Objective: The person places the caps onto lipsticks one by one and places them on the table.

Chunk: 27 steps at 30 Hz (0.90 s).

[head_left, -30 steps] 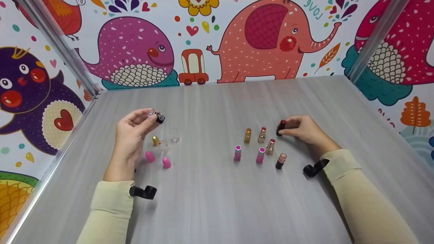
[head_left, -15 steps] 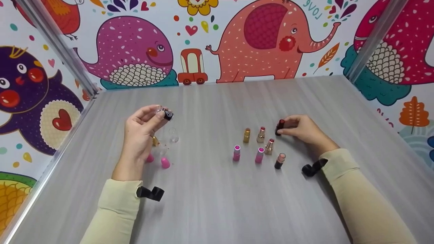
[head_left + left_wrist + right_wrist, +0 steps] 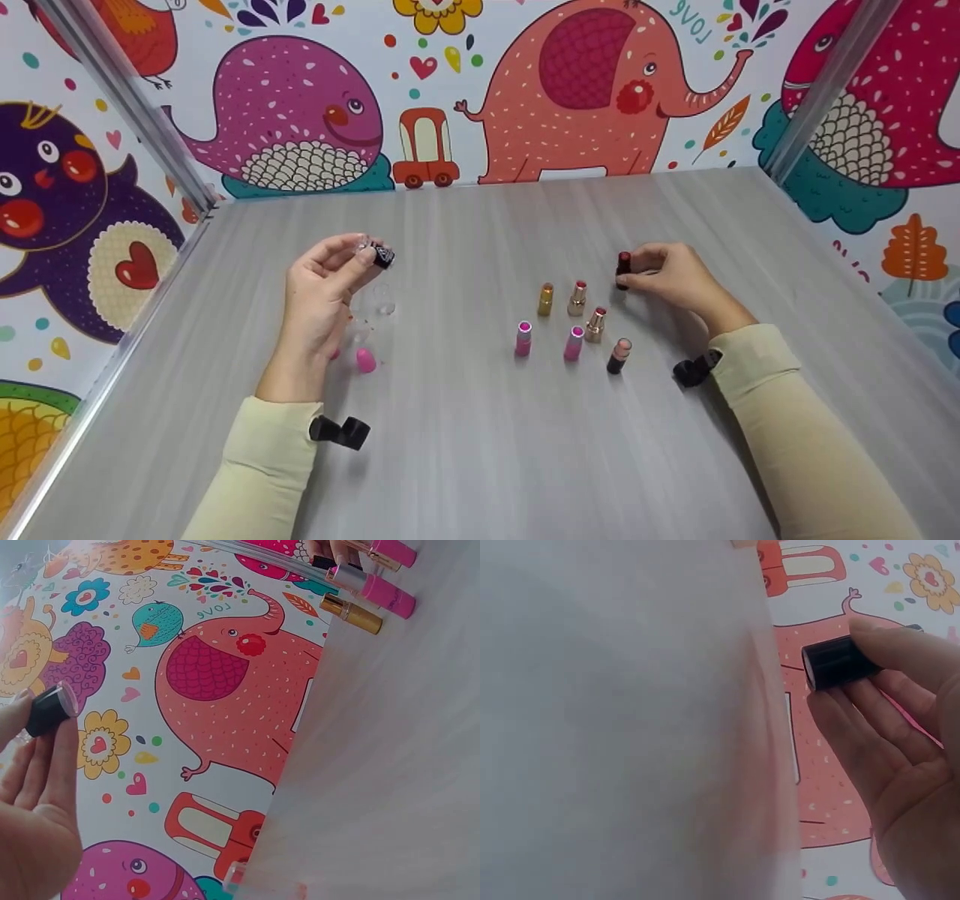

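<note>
In the head view my left hand (image 3: 322, 292) pinches a black cap with a clear end (image 3: 383, 256) between thumb and fingers, held above the table. The left wrist view shows this black cap (image 3: 52, 711) with its pale rim facing right. My right hand (image 3: 675, 279) pinches a black lipstick tube with a dark red tip (image 3: 623, 271), upright in the head view. Its black base (image 3: 838, 664) faces left in the right wrist view. Beyond my left wrist lie a pink cap (image 3: 365, 361) and a clear cap (image 3: 385, 301); more caps are partly hidden by the hand.
Uncapped lipsticks stand on the grey table (image 3: 450, 435), left of my right hand: a gold one (image 3: 546, 300), two gold ones with red tips (image 3: 577, 298), two pink ones (image 3: 523, 340) and a black one with a peach tip (image 3: 619, 356). A patterned wall (image 3: 465, 75) closes the back.
My left hand has moved right with the black cap, now covering some caps behind it. My right hand has shifted slightly away from me with the lipstick, which stands more upright.
</note>
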### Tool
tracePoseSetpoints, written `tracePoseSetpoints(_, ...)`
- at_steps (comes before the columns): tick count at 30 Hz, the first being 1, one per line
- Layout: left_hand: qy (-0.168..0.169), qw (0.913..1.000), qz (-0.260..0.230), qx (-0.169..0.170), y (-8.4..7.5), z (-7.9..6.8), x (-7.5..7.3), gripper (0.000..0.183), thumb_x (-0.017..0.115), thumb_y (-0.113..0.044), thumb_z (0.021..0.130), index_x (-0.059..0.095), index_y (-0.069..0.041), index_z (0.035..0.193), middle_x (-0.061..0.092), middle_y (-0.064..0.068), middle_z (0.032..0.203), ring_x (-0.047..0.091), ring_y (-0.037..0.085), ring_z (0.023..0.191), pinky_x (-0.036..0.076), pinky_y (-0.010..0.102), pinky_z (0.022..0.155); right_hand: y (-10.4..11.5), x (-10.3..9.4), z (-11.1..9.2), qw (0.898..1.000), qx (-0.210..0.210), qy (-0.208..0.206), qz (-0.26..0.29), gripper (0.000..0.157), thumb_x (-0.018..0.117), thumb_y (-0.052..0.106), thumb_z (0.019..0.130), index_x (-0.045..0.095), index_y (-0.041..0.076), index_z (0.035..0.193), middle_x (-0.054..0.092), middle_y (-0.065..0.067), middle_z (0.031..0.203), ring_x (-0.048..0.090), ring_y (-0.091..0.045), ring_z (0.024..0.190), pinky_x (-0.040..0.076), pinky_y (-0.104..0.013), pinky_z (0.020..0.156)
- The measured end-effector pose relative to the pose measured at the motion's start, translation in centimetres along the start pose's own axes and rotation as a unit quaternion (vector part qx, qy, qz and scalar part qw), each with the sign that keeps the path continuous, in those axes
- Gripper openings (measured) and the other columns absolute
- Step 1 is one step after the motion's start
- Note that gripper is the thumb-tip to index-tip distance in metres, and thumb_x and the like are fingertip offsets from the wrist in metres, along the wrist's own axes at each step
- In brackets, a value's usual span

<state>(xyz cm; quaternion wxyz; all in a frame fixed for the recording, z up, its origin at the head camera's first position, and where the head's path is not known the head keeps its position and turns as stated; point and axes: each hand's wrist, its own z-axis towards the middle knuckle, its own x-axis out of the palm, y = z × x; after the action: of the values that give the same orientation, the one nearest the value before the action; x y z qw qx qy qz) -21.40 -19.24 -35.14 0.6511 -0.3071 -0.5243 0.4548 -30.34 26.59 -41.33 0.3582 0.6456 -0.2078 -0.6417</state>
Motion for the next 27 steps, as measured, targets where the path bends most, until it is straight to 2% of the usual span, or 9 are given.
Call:
tracePoseSetpoints(5,-0.012,0.9997,0.020,0.002,0.2,0.1,0.2,0.028,0.075,-0.006,0.080,0.065,0.003,0.105,0.071,0.015,0.100,0.069,0.026,0.092,0.052,0.040,0.088,0.8,-0.7,-0.1,1.000,0.005,0.005,-0.020,0.039,0.081,0.030,0.077,0.067,0.005,0.104,0.068,-0.010,0.100,0.062,-0.020,0.095,0.049,-0.018,0.074)
tracePoseSetpoints(10,-0.020,0.9993,0.031,0.002,0.3,0.1,0.3,0.030,0.077,-0.008,0.078,0.065,0.003,0.104,0.071,0.015,0.099,0.069,0.026,0.092,0.052,0.042,0.088,2.0,-1.3,-0.3,1.000,-0.004,-0.004,-0.029,0.041,0.080,0.034,0.077,0.068,0.007,0.105,0.068,-0.010,0.101,0.062,-0.022,0.097,0.051,-0.032,0.084)
tracePoseSetpoints(14,-0.021,0.9992,0.032,0.003,0.3,0.1,0.3,0.030,0.077,-0.008,0.078,0.065,0.002,0.103,0.071,0.014,0.098,0.069,0.026,0.091,0.052,0.042,0.088,3.1,-1.5,-0.5,1.000,-0.002,-0.015,-0.021,0.042,0.080,0.038,0.075,0.069,0.011,0.105,0.069,-0.007,0.100,0.064,-0.021,0.097,0.052,-0.040,0.086)
tracePoseSetpoints(21,-0.019,0.9993,0.034,0.005,0.2,0.0,0.4,0.031,0.078,-0.008,0.077,0.065,0.003,0.104,0.071,0.015,0.099,0.069,0.025,0.090,0.052,0.042,0.087,5.1,-1.8,-1.1,0.999,-0.021,-0.033,-0.018,0.038,0.081,0.036,0.075,0.071,0.014,0.104,0.070,-0.004,0.098,0.067,-0.022,0.091,0.055,-0.038,0.081)
tracePoseSetpoints(27,-0.019,0.9990,0.040,0.001,0.2,0.0,0.5,0.031,0.079,-0.009,0.077,0.065,0.002,0.103,0.071,0.015,0.099,0.069,0.024,0.090,0.052,0.042,0.087,6.8,-1.9,-1.8,0.999,-0.038,-0.035,-0.009,0.034,0.080,0.033,0.075,0.073,0.015,0.104,0.070,-0.004,0.097,0.070,-0.020,0.087,0.055,-0.037,0.082)
